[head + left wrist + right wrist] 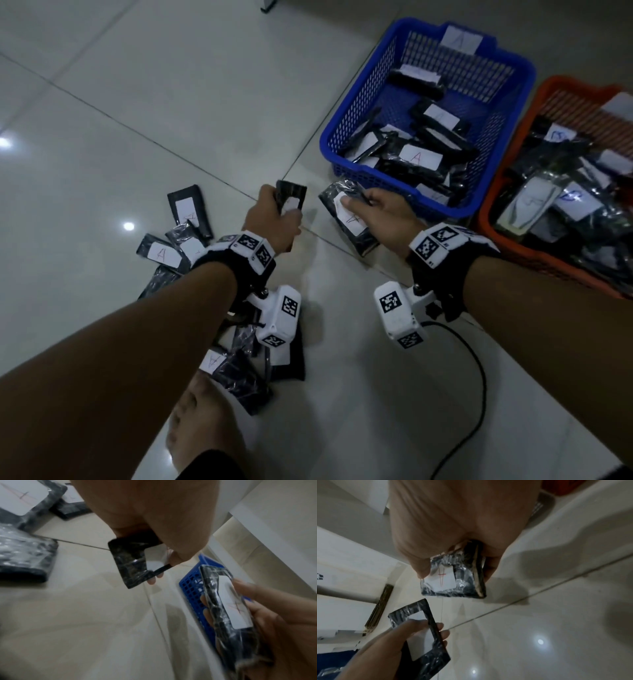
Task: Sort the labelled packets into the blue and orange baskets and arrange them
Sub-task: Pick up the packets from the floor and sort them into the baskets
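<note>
My left hand grips a small black packet with a white label, held up above the floor; the same packet shows in the left wrist view. My right hand holds a black packet labelled with a red A, thumb on the label, just left of the blue basket. In the right wrist view the A packet sits under my thumb. The blue basket holds several A packets. The orange basket at the right holds several packets, some labelled B.
Several black labelled packets lie loose on the white tiled floor at the left and under my left forearm. A bare foot rests at the bottom. A black cable curves across the floor at the lower right.
</note>
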### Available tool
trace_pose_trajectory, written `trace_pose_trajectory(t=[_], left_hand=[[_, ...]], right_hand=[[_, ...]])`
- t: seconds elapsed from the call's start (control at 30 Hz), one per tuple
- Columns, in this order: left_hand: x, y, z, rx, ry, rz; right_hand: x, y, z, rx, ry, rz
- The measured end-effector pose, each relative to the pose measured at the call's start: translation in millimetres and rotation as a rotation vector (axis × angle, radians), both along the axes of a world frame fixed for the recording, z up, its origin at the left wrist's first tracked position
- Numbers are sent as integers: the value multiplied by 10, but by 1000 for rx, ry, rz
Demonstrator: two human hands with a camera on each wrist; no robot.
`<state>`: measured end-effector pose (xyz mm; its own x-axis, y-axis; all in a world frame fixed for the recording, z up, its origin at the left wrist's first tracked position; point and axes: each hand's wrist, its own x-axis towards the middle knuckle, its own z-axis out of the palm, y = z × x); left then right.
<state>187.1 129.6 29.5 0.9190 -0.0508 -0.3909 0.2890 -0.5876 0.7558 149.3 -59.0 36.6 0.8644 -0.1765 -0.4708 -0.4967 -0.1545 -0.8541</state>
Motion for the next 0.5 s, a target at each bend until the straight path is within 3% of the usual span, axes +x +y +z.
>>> trace_pose_trajectory(t=[0.1, 0.2, 0.27, 0.37, 0.5], left_hand=[[192, -130, 201, 9, -89, -72], [449, -351, 424, 278, -334, -503], [648, -553, 568, 433, -430, -705], [877, -889, 726, 526, -494, -820], [1031, -1313, 668, 551, -508, -963]], right_hand=[[39, -125, 187, -34, -136, -23], [91, -395, 454, -477, -328, 74], [131, -620, 663, -789, -333, 223], [182, -977, 815, -1056, -287, 368], [211, -1296, 774, -1105, -241, 368]])
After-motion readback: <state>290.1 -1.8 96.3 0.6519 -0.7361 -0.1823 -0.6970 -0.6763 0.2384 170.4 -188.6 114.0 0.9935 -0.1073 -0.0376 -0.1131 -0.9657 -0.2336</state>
